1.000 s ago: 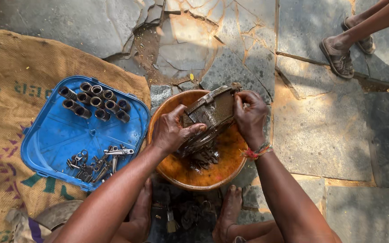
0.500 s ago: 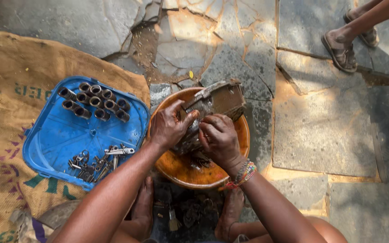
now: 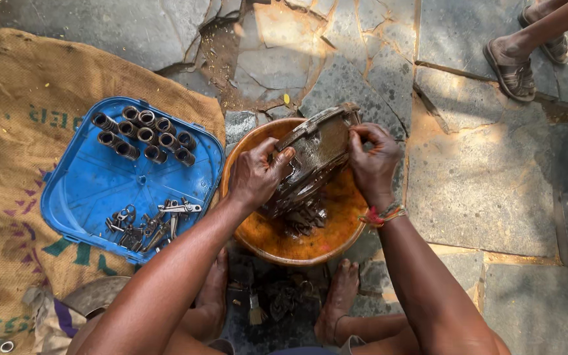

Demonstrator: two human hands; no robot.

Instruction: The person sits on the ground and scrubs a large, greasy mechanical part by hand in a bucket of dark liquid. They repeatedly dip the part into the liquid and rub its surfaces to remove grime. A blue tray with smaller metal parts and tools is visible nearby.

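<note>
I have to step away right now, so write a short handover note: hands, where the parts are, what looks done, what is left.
Left hand grips the near left side of the greasy metal engine part; right hand holds its far right edge. The part is tilted up on edge in the orange basin, with smaller dark pieces lying under it.
The blue plastic tray on the burlap sack holds a cluster of short metal cylinders and a pile of small metal arms and clips.
Done: small parts are sorted on the tray.
Left: the big part is dirty and not yet set down.
</note>
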